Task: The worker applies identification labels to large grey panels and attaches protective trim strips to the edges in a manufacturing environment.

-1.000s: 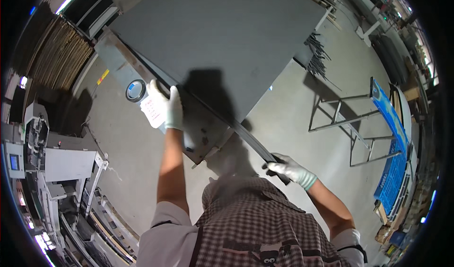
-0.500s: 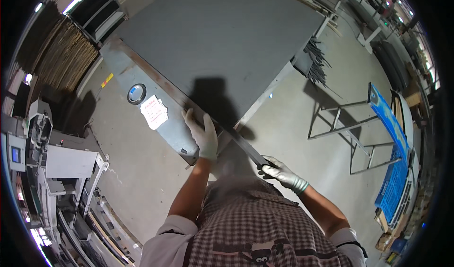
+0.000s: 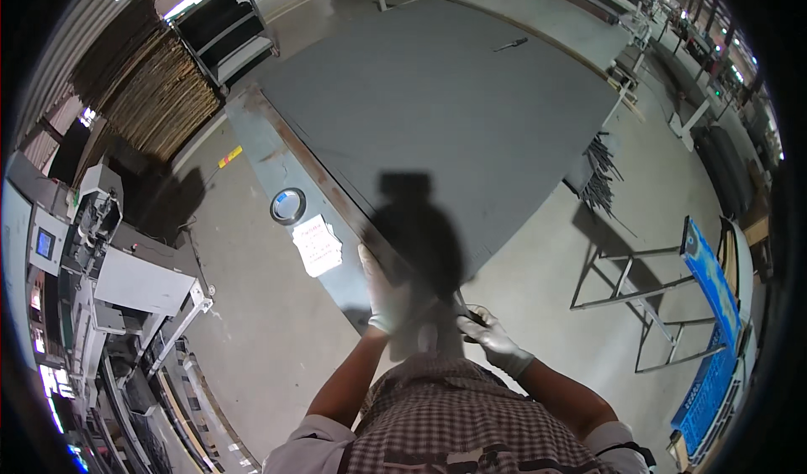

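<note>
Note dark grey sheet (image 3: 437, 121): lying flat, near corner pointing toward the wearer. See broad shadow (image 3: 420, 239) across that corner; advisable to lean aside and let light reach the working edge. Along the sheet's left side, find blue-grey metal ledge (image 3: 261, 134) with brownish rim.

Left hand (image 3: 385, 293), gloved: at the ledge's near end, fingers extended, gripping nothing visible. Cannot tell whether pressing or just above. Judged best kept flat there as a steady.

Right hand (image 3: 494, 335), gloved: just off the near corner, fingers curled around dark strip (image 3: 461, 302). Locate strip between right hand and corner, largely lost in hand and shadow; far end not discernible. Likely flexible: grip close, keep in line with the edge, avoid twisting.

Check writing: white paper slips (image 3: 319, 247) on ledge, bearing faint reddish lines, too small to read. Beside these, tape roll (image 3: 287, 206), blue patch inside, no legible marking. No brand discernible.
</note>
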A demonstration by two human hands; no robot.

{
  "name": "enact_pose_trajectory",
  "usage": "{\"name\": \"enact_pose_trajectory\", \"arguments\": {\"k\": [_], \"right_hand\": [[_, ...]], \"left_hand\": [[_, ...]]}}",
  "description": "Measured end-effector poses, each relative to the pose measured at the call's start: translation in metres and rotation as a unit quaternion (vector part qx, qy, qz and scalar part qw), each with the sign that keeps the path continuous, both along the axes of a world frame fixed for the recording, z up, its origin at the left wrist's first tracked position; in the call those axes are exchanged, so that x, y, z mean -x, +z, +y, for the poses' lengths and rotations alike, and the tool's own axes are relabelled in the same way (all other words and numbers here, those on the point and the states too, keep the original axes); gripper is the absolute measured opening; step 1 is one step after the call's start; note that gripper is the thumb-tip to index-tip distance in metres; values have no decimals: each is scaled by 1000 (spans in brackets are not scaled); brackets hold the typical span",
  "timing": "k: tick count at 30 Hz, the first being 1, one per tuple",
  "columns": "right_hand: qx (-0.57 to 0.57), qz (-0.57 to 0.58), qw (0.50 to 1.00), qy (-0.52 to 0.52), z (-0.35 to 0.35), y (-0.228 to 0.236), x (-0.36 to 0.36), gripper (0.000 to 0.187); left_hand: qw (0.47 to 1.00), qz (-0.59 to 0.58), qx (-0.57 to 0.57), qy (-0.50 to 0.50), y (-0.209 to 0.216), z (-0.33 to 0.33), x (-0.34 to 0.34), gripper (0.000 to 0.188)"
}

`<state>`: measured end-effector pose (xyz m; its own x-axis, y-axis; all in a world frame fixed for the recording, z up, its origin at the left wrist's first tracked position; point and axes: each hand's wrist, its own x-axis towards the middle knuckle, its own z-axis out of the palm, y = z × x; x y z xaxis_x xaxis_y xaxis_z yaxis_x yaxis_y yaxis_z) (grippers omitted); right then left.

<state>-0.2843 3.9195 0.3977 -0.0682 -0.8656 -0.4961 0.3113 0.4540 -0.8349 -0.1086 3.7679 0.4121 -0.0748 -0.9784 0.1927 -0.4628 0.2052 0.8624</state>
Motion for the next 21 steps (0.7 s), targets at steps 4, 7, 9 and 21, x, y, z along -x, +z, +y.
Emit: {"name": "enact_pose_trajectory", "arguments": {"k": [4,7,9,21], "right_hand": [[-75,-59,995,5,-55,-9,-7,42],[-62,-69,996,-17,-48,27,-16,46],[-86,-81,993,7,-45,42,-8,57],[-136,70,984,93,16,51,36,71]], "left_hand": [[999,35,29,-7,0,-46,-3,90],[999,46,-11,2,-10,-64,-19,90],[999,-10,37,31,-16,-73,-24,91],[977,-91,172,-83,23,-67,-21,80]]}}
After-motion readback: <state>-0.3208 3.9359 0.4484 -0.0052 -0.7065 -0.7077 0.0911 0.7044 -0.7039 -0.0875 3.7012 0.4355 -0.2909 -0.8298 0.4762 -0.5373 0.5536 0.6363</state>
